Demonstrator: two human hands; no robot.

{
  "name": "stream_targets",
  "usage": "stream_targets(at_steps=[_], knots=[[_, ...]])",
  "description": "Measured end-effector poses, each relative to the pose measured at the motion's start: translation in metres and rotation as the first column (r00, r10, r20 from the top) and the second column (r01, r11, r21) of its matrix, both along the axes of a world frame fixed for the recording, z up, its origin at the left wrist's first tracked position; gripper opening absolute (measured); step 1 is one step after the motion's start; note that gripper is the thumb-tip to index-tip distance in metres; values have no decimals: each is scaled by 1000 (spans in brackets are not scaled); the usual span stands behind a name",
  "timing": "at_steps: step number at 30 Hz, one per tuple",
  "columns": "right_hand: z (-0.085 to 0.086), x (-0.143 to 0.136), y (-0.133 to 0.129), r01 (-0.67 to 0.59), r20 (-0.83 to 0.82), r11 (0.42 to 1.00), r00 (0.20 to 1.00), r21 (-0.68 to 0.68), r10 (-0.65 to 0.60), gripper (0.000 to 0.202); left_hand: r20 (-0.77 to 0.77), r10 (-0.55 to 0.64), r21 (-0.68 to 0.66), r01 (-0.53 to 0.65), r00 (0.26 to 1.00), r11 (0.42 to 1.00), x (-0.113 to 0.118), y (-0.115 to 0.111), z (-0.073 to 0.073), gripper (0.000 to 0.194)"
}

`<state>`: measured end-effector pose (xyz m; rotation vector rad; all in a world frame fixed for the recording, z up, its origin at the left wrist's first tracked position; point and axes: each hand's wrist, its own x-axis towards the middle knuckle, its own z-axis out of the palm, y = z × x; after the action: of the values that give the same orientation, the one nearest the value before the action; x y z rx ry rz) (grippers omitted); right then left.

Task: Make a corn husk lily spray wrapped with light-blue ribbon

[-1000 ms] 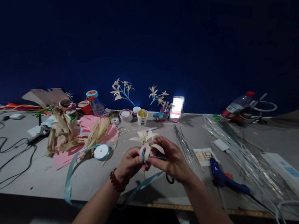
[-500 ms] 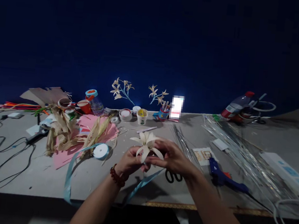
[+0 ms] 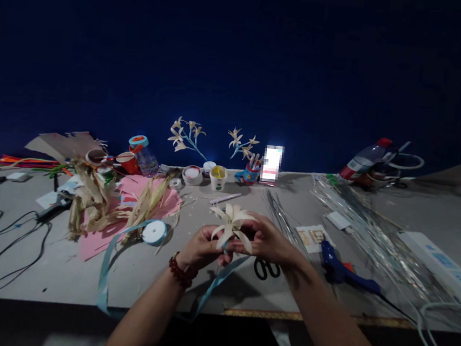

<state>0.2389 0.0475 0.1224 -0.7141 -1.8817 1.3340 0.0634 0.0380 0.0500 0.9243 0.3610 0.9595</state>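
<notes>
A cream-coloured handmade flower (image 3: 232,225) with long pointed petals is held up between my two hands, over the front of the table. My left hand (image 3: 204,246), below a beaded bracelet, is closed on the flower's base. My right hand (image 3: 267,240) pinches a pale blue ribbon (image 3: 213,286) against the same base, where a bit of blue shows under the petals. The petals hide some fingertips. From there the ribbon drops past the table edge and loops up to its spool (image 3: 154,232) on the left. Black-handled scissors (image 3: 267,269) lie under my right wrist.
Dried corn husks (image 3: 93,203) and pink paper (image 3: 97,239) lie left. Small tubs (image 3: 218,178), flower sprays (image 3: 188,139) and a lit phone (image 3: 271,164) stand at the back. Right are a blue glue gun (image 3: 345,271), metallic wires (image 3: 281,216) and a power strip (image 3: 441,267).
The flower has turned and tipped slightly rightward, so its face shows more fully. Blue now shows at its base. Both hands stay close together around it; the view has shifted slightly.
</notes>
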Motion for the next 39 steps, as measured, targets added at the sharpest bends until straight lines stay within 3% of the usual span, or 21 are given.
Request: stream_targets(at_steps=[6, 9, 11, 13, 14, 16, 21, 26, 31, 36, 39], knots=[[0, 8, -4, 62, 13, 988, 998, 143, -65, 23, 20, 82, 8, -82, 996, 997, 6, -6, 0, 21], [-1, 11, -5, 146, -19, 975, 989, 168, -145, 24, -17, 252, 140, -247, 968, 959, 9, -14, 4, 14], [-1, 12, -5, 171, -42, 979, 985, 110, -167, 25, -111, 450, 343, -391, 886, 854, 10, -19, 10, 10], [-2, 12, -6, 167, -45, 985, 985, 43, -165, 25, -175, 620, 531, -457, 765, 714, 10, -25, 17, 12], [-2, 12, -7, 157, -40, 987, 987, 28, -156, 24, -190, 664, 592, -455, 723, 665, 10, -27, 20, 14], [-1, 12, -9, 146, -40, 988, 989, 49, -144, 22, -204, 693, 652, -432, 692, 623, 10, -31, 25, 15], [2, 11, -13, 241, -24, 957, 970, 162, -240, 18, -226, 653, 574, -443, 723, 689, 15, -34, 28, 16], [4, 6, -18, 238, -64, 966, 971, 105, -232, 13, -136, 546, 348, -477, 826, 807, 22, -34, 20, 13], [7, 2, -22, 190, -91, 982, 978, -10, -190, 17, -37, 496, 183, -482, 867, 857, 27, -34, 13, 17], [11, 4, -19, 262, -24, 939, 965, 221, -263, 18, 0, 462, 80, -461, 887, 884, 27, -34, 10, 16], [11, 4, -17, 250, -57, 944, 968, 216, -243, 18, 22, 427, 74, -428, 904, 901, 26, -32, 7, 17]])
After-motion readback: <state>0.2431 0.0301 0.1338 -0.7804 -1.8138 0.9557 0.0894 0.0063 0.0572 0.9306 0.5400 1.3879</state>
